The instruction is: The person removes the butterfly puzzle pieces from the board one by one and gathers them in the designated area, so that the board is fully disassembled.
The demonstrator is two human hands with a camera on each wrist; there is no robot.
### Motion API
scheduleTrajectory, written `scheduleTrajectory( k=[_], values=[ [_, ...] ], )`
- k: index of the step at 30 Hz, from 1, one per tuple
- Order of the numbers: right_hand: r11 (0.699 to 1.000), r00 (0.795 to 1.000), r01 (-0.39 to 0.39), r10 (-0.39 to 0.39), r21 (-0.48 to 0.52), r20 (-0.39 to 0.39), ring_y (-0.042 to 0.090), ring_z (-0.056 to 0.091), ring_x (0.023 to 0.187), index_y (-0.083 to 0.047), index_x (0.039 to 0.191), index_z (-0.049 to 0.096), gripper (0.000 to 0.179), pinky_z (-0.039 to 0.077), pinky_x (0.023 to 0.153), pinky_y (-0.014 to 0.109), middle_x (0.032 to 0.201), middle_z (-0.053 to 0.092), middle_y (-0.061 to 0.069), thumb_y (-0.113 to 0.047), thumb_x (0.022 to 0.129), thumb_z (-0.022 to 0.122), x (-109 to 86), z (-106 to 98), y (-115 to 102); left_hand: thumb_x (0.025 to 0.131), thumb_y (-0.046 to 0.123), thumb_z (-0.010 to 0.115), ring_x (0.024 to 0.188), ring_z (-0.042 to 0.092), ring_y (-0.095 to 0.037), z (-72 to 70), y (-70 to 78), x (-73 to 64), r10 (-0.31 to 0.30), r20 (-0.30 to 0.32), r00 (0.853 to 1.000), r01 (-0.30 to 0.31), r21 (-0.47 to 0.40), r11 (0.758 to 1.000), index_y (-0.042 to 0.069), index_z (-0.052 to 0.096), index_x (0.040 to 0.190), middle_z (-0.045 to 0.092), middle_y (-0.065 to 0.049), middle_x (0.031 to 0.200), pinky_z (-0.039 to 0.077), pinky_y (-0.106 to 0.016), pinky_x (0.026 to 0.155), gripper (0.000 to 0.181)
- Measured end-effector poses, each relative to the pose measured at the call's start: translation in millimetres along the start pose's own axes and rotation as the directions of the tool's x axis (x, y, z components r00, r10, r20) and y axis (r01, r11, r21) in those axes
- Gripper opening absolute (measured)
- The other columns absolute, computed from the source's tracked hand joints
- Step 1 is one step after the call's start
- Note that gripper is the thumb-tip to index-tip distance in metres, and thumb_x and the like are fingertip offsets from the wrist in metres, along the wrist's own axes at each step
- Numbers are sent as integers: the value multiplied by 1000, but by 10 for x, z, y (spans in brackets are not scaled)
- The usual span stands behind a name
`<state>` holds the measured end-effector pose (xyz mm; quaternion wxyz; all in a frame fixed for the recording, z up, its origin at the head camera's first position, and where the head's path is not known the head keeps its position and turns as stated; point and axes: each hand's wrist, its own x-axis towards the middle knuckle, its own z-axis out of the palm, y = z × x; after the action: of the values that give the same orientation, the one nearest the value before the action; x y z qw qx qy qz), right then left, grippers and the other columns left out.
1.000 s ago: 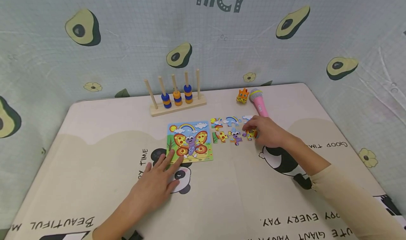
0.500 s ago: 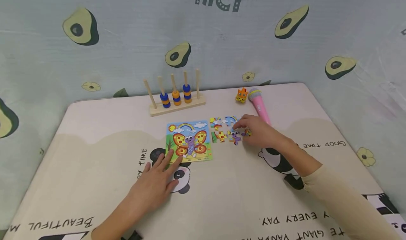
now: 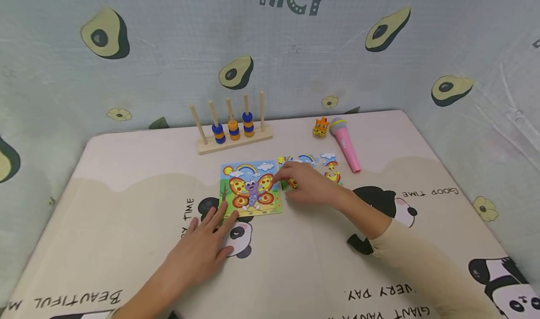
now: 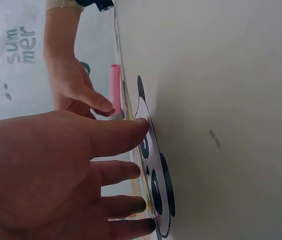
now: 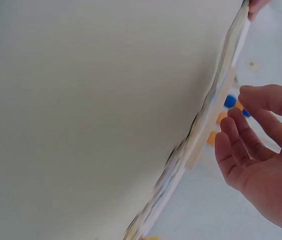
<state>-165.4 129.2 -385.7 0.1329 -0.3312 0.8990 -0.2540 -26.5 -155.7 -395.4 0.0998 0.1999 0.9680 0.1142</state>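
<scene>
A square butterfly picture card point(image 3: 253, 185) lies mid-table in the head view. My left hand point(image 3: 201, 246) rests with spread, straight fingers on its lower left edge. Right of the card are several butterfly jigsaw pieces point(image 3: 332, 174), set out in two rows. Over the left and middle pieces reaches my right hand point(image 3: 310, 183), its index fingertip at the card's right edge; it hides part of them. In the right wrist view the right hand point(image 5: 266, 155) has loosely bent fingers with nothing between them.
Behind the card stands a wooden peg rack point(image 3: 236, 143) with blue and orange rings. A pink toy microphone point(image 3: 347, 146) and a small orange toy figure point(image 3: 321, 127) lie at the back right. A pale curtain point(image 3: 177, 42) hangs behind the table.
My right hand has swept left across the jigsaw pieces to the card's edge, uncovering the right-hand pieces and the microphone's handle. The left hand has stayed on the card.
</scene>
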Motion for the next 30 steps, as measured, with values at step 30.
scheduleTrajectory(
  k=[30],
  values=[
    [988,967,132,-110,-84,232,21,53,134,-19,138,68,49,40,119,39,143,62,1,-5,91,74,660,400,-686,99,37,69,154,36,-42,20,-73,-160,24,17,1000,-24,-2,1000,10,42,160,31,-13,171,34,-71,115,72]
  ],
)
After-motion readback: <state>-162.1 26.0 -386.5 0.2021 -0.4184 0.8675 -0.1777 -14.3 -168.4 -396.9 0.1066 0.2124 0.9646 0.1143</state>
